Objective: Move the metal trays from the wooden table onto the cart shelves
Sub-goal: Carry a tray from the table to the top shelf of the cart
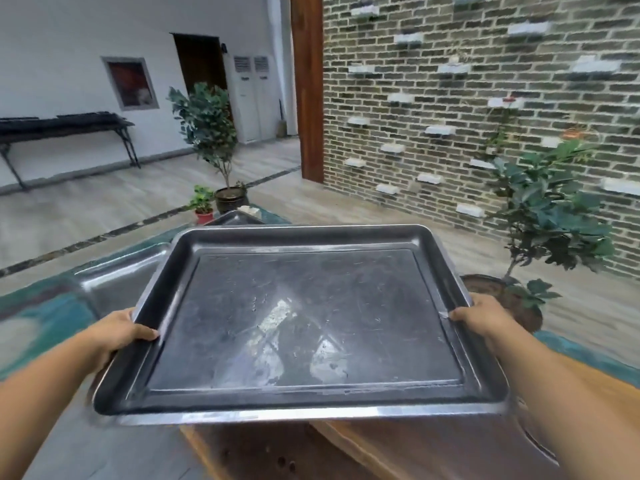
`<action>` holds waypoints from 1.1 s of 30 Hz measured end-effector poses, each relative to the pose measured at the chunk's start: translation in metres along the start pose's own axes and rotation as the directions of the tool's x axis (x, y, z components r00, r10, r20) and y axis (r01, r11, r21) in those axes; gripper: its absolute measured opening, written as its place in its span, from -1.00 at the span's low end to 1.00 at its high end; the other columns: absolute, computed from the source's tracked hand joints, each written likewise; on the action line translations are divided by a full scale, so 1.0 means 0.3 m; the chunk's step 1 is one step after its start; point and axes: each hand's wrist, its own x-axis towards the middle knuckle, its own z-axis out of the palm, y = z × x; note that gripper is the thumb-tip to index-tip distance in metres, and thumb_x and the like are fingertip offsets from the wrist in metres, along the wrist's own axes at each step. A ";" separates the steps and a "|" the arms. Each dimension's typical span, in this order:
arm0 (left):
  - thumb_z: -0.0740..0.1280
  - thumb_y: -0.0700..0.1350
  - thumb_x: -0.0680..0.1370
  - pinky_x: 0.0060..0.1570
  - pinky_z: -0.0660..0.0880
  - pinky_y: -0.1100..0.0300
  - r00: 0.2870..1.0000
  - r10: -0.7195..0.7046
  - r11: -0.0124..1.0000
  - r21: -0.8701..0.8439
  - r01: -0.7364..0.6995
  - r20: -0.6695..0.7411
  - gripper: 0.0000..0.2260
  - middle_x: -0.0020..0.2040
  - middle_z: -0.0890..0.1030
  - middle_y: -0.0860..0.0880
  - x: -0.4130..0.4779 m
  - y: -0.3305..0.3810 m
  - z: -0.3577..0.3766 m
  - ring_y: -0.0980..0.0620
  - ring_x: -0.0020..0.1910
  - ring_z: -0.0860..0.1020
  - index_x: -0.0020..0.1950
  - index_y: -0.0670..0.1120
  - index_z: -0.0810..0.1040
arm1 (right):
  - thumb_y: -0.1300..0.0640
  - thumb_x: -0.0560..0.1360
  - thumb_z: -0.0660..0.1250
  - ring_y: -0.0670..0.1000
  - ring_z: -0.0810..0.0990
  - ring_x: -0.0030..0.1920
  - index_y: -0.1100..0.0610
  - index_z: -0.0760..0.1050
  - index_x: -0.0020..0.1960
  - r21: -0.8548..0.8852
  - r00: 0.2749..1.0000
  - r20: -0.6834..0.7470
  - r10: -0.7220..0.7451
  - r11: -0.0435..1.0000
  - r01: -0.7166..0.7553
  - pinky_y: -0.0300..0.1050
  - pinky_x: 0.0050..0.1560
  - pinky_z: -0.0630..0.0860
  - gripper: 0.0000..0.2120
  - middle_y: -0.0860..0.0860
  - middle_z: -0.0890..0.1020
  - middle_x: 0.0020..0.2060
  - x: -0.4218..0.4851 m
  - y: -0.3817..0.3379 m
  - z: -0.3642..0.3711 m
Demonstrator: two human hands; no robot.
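The wooden counter [595,386] lies nearest, its brown top showing under and to the right of a large metal tray [304,327], which is held above it, clear of the surface. The left grip [119,329] clasps the tray's left rim, thumb lying over the edge onto the inner wall, the other fingers hidden underneath. The right grip [479,315] holds the right rim the same way, thumb on top and the rest out of sight below. The tray is empty, its scratched base catching patches of light. Just beyond the left grip a second metal tray [114,275] rests on the counter, partly covered by the held one, and a third tray's corner [235,218] peeks up behind the far rim. Past these stand a small plant in a red pot [202,207] and a taller potted tree [211,133] on the floor. To the right another leafy potted plant [550,216] stands before a grey brick wall [433,98], with a wooden pillar [306,84] at the wall's left edge.
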 end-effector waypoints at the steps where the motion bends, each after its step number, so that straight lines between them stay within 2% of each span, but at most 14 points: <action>1: 0.42 -0.41 0.42 -0.24 0.57 -0.01 1.000 -0.020 1.000 -0.004 0.020 -0.023 -0.70 -0.14 0.66 -0.31 -0.012 -0.043 -0.062 -0.25 -0.26 0.62 0.12 -0.23 0.53 | 0.44 0.40 0.39 0.10 0.54 -0.30 0.26 0.57 -0.05 -0.007 1.000 0.020 -0.016 1.000 0.016 -0.10 -0.20 0.46 -0.82 0.18 0.61 -0.21 -0.007 -0.046 0.060; 4: 0.42 -0.42 0.41 -0.18 0.56 -0.04 0.992 -0.073 0.996 -0.052 0.068 -0.099 -0.69 -0.08 0.65 -0.33 -0.034 -0.177 -0.258 -0.28 -0.19 0.62 0.12 -0.23 0.53 | 0.42 0.40 0.40 0.07 0.51 -0.37 0.22 0.56 -0.10 -0.008 0.994 0.090 -0.068 0.998 0.069 -0.14 -0.27 0.43 -0.85 0.13 0.59 -0.28 -0.041 -0.187 0.262; 6: 0.43 -0.40 0.41 -0.14 0.56 -0.07 0.981 -0.110 0.992 -0.080 0.098 -0.159 -0.67 -0.04 0.64 -0.34 -0.040 -0.280 -0.402 -0.30 -0.14 0.62 0.14 -0.22 0.51 | 0.40 0.42 0.39 0.07 0.51 -0.36 0.19 0.54 -0.12 -0.004 0.984 0.146 -0.099 0.995 0.101 -0.12 -0.25 0.44 -0.85 0.13 0.58 -0.26 -0.075 -0.285 0.417; 9: 0.46 -0.36 0.41 -0.13 0.57 -0.10 0.956 -0.164 0.984 -0.108 0.141 -0.242 -0.67 -0.03 0.64 -0.34 -0.051 -0.448 -0.625 -0.32 -0.11 0.63 0.13 -0.22 0.51 | 0.42 0.43 0.38 0.16 0.58 -0.25 0.17 0.51 0.01 0.005 0.960 0.232 -0.154 0.988 0.157 -0.04 -0.16 0.53 -0.76 0.17 0.61 -0.18 -0.144 -0.437 0.672; 13: 0.52 -0.32 0.37 -0.19 0.57 -0.03 0.905 -0.224 0.973 -0.133 0.188 -0.362 -0.73 -0.11 0.65 -0.31 -0.096 -0.673 -0.901 -0.27 -0.18 0.63 0.03 -0.31 0.56 | 0.44 0.42 0.36 0.09 0.52 -0.36 0.24 0.55 0.05 0.027 0.917 0.326 -0.231 0.972 0.235 -0.14 -0.31 0.45 -0.76 0.20 0.61 -0.17 -0.253 -0.627 1.002; 17: 0.51 -0.34 0.37 -0.23 0.54 0.02 0.857 -0.268 0.962 -0.173 0.212 -0.441 -0.78 -0.19 0.66 -0.29 -0.160 -0.856 -1.132 -0.24 -0.26 0.63 -0.04 -0.29 0.58 | 0.46 0.40 0.36 0.14 0.55 -0.29 0.23 0.58 -0.01 0.041 0.863 0.421 -0.280 0.956 0.290 0.02 -0.12 0.53 -0.77 0.20 0.62 -0.20 -0.368 -0.788 1.287; 20: 0.51 -0.36 0.35 -0.29 0.51 0.08 0.810 -0.294 0.955 -0.187 0.229 -0.507 -0.80 -0.28 0.64 -0.26 -0.211 -0.955 -1.270 -0.20 -0.32 0.61 -0.08 -0.31 0.59 | 0.46 0.39 0.37 0.12 0.56 -0.35 0.20 0.57 -0.13 0.035 0.822 0.484 -0.301 0.945 0.325 -0.10 -0.27 0.52 -0.81 0.17 0.62 -0.30 -0.431 -0.891 1.470; 23: 0.51 -0.36 0.35 -0.15 0.57 -0.01 0.762 -0.340 0.940 -0.225 0.258 -0.551 -0.82 -0.20 0.65 -0.29 -0.251 -1.038 -1.370 -0.25 -0.22 0.63 -0.09 -0.30 0.60 | 0.44 0.40 0.39 0.10 0.55 -0.39 0.21 0.57 -0.15 0.037 0.780 0.540 -0.317 0.934 0.354 -0.16 -0.35 0.47 -0.84 0.10 0.61 -0.39 -0.471 -0.988 1.644; 25: 0.51 -0.37 0.35 -0.11 0.55 -0.01 0.728 -0.372 0.927 -0.265 0.265 -0.575 -0.80 -0.15 0.65 -0.31 -0.261 -1.090 -1.427 -0.24 -0.20 0.63 -0.06 -0.29 0.60 | 0.43 0.41 0.39 0.13 0.57 -0.30 0.28 0.58 -0.01 0.051 0.748 0.575 -0.332 0.926 0.373 -0.06 -0.20 0.55 -0.82 0.12 0.63 -0.30 -0.487 -1.044 1.758; 28: 0.51 -0.37 0.35 -0.24 0.51 0.07 0.698 -0.407 0.911 -0.312 0.269 -0.589 -0.78 -0.18 0.65 -0.26 -0.247 -1.161 -1.503 -0.21 -0.26 0.61 -0.04 -0.27 0.60 | 0.40 0.41 0.40 0.19 0.58 -0.04 0.30 0.53 0.20 0.063 0.699 0.629 -0.342 0.918 0.392 0.18 0.16 0.53 -0.64 0.17 0.61 -0.04 -0.500 -1.133 1.923; 30: 0.52 -0.36 0.35 -0.25 0.51 0.06 0.673 -0.442 0.894 -0.352 0.277 -0.593 -0.77 -0.19 0.65 -0.25 -0.222 -1.200 -1.543 -0.22 -0.25 0.62 -0.03 -0.25 0.60 | 0.40 0.41 0.40 0.20 0.59 -0.05 0.31 0.54 0.18 0.079 0.668 0.653 -0.357 0.909 0.409 0.21 0.14 0.54 -0.66 0.22 0.63 -0.03 -0.494 -1.203 2.033; 33: 0.53 -0.32 0.35 -0.19 0.54 0.00 0.625 -0.483 0.873 -0.390 0.291 -0.614 -0.76 -0.17 0.65 -0.26 -0.151 -1.236 -1.605 -0.24 -0.23 0.63 -0.02 -0.24 0.59 | 0.42 0.42 0.38 0.20 0.59 -0.22 0.28 0.58 0.03 0.101 0.614 0.688 -0.386 0.890 0.445 0.12 -0.04 0.57 -0.80 0.24 0.64 -0.16 -0.472 -1.317 2.204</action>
